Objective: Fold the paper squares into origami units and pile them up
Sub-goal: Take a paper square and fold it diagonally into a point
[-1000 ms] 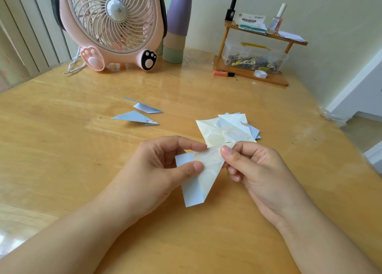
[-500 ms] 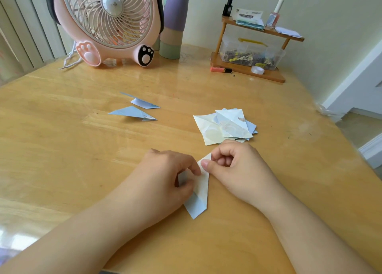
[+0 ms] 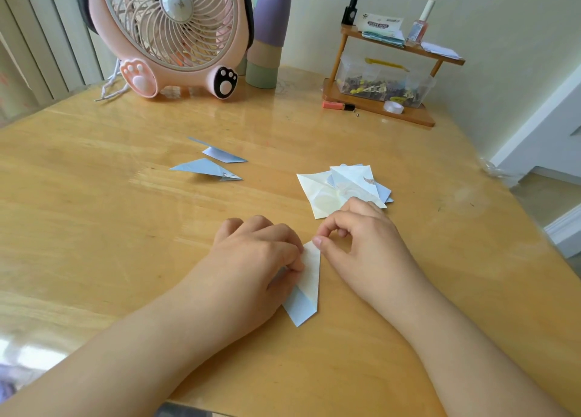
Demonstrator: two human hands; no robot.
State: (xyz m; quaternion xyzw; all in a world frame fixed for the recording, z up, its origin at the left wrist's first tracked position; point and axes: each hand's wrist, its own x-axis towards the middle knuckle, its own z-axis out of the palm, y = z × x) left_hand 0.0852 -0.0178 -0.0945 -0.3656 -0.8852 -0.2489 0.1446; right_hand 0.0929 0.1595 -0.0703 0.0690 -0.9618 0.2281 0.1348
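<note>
Head view: left hand and right hand, both pinching folded paper on table

I am pressing a matt, creased paper unit onto the glossy varnished wooden tabletop. At its far edge the fan is showing smooth pink plastic, and the small rack at the far right corner is looking like polished wood.

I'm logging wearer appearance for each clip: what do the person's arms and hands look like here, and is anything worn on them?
Both forearms are bare to the frame edge, with no sleeves showing. The left hand and right hand show no rings, watch, bracelets or gloves. Visible nails look short and unpainted.
</note>
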